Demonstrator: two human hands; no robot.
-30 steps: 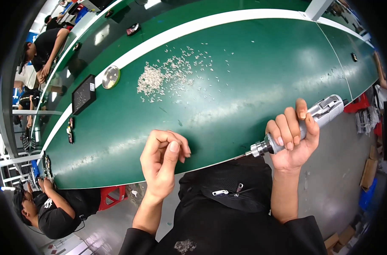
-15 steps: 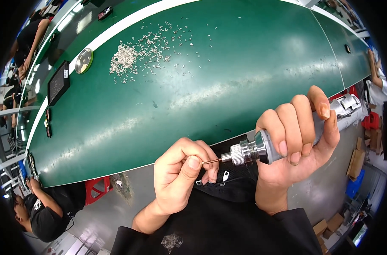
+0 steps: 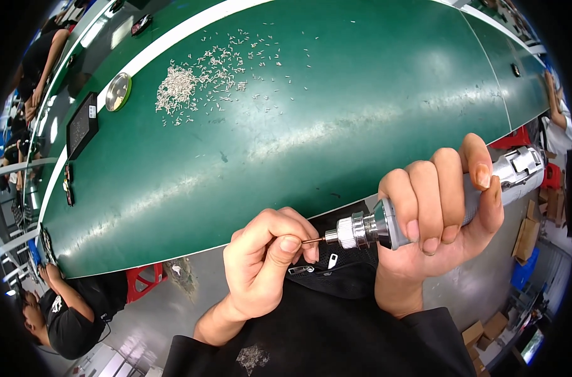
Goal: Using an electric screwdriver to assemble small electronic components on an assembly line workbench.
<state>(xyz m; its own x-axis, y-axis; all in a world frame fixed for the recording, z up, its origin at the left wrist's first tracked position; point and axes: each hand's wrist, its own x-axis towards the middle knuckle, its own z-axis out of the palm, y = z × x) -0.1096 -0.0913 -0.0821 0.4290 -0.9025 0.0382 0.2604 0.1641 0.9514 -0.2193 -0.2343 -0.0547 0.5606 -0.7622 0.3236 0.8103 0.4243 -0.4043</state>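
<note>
My right hand (image 3: 440,217) is wrapped around a silver-grey powered screwdriver (image 3: 390,226), held level in front of my body just off the table's near edge. Its knurled chuck points left, with a thin copper-coloured bit (image 3: 313,240) sticking out. At the bit's far end, the thumb and forefinger of my left hand (image 3: 258,261) are pinched together. Whatever lies between those fingertips is too small and covered to make out. Beyond both hands, a heap of small silvery pins (image 3: 176,87) lies on the green tabletop (image 3: 336,163), with loose ones scattered to its right.
A round green-rimmed dish (image 3: 118,93) and a black tray (image 3: 83,125) stand at the table's left. Below the tray lies a small dark item (image 3: 68,184). At lower left sit a person in black (image 3: 72,314) and a red stool (image 3: 144,281). Cardboard boxes (image 3: 526,235) are at right.
The view has shifted slightly, so the tabletop things sit a little further left. Both hands keep their grips, the bit still meeting the left fingertips.
</note>
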